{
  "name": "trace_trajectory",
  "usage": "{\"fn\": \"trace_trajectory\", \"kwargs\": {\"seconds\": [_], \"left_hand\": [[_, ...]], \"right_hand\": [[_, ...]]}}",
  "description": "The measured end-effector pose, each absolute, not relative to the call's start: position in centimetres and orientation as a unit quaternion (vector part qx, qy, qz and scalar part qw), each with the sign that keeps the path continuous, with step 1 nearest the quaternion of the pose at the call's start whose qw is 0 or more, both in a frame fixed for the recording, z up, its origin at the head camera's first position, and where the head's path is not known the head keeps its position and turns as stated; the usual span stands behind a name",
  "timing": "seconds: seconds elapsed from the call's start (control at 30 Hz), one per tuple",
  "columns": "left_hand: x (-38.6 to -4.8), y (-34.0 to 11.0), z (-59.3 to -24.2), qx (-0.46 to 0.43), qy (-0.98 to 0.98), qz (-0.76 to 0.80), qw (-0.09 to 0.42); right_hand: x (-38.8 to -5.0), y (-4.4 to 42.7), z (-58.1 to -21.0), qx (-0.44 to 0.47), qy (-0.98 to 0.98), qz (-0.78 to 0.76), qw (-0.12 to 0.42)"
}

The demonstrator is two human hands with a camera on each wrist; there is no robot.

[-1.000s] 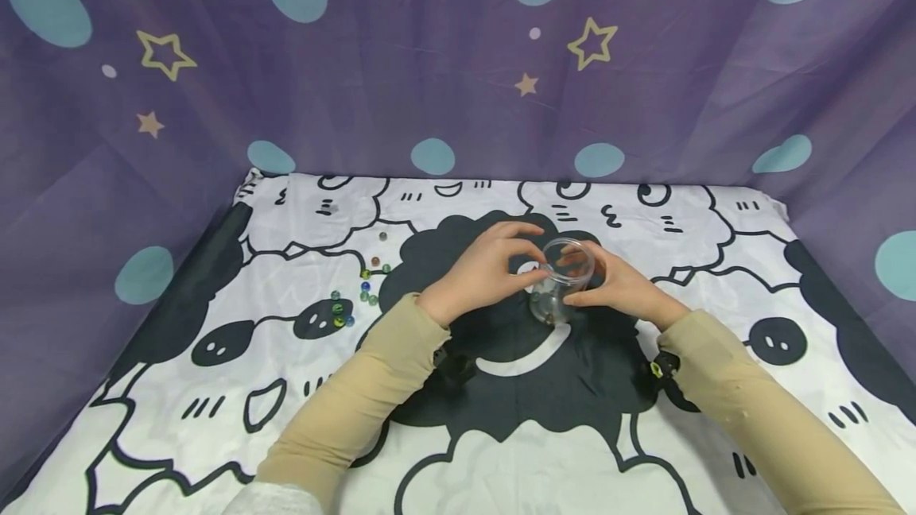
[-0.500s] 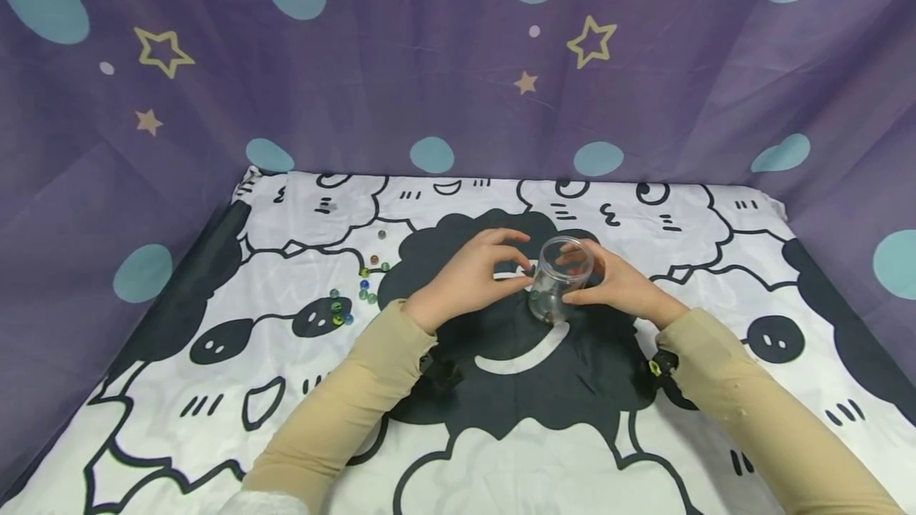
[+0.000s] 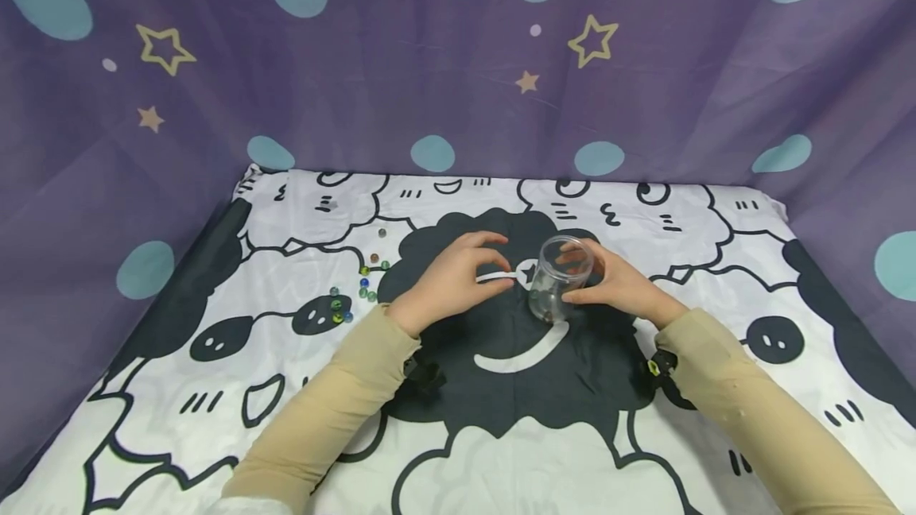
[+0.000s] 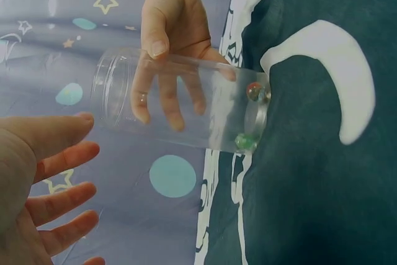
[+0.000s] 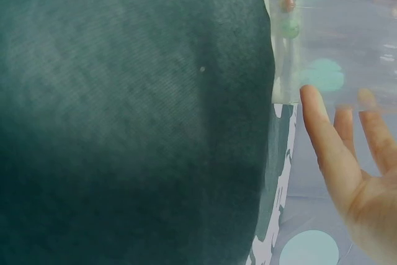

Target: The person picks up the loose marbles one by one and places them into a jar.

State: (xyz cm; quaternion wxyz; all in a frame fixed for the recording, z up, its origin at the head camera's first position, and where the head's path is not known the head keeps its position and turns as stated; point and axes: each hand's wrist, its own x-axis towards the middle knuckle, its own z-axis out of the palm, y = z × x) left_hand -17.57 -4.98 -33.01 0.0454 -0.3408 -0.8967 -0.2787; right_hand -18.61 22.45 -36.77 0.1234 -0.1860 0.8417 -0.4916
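A clear jar point(image 3: 553, 292) stands upright on the black patch of the cloth. The right hand point(image 3: 624, 286) holds its right side, thumb in front and fingers behind. In the left wrist view, a reddish marble point(image 4: 255, 91) and a green marble point(image 4: 245, 141) lie at the bottom of the jar point(image 4: 186, 116). The left hand point(image 3: 452, 280) is to the left of the jar, apart from it, with thumb and fingers spread and nothing between them. The right wrist view also has the right hand point(image 5: 356, 175) against the jar point(image 5: 347, 35).
Several loose marbles, among them a blue marble point(image 3: 364, 282) and a brown marble point(image 3: 374, 258), lie left of the left hand on the white patterned cloth point(image 3: 300, 388). A purple curtain point(image 3: 458, 78) hangs behind and at both sides.
The left hand has moved left, away from the jar's rim, and a gap has opened between them. The right hand and the jar have stayed in place.
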Motion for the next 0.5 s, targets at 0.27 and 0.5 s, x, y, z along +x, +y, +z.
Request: {"fn": "trace_trajectory", "kwargs": {"seconds": [0.27, 0.5], "left_hand": [[-17.5, -6.2, -33.0, -0.327, -0.906, -0.263, 0.052], [-17.7, -7.3, -33.1, -0.316, -0.913, -0.252, 0.053]], "right_hand": [[-18.6, 22.5, -36.9, -0.187, 0.843, -0.489, 0.120], [-18.7, 22.5, -36.8, -0.188, 0.843, -0.489, 0.121]]}}
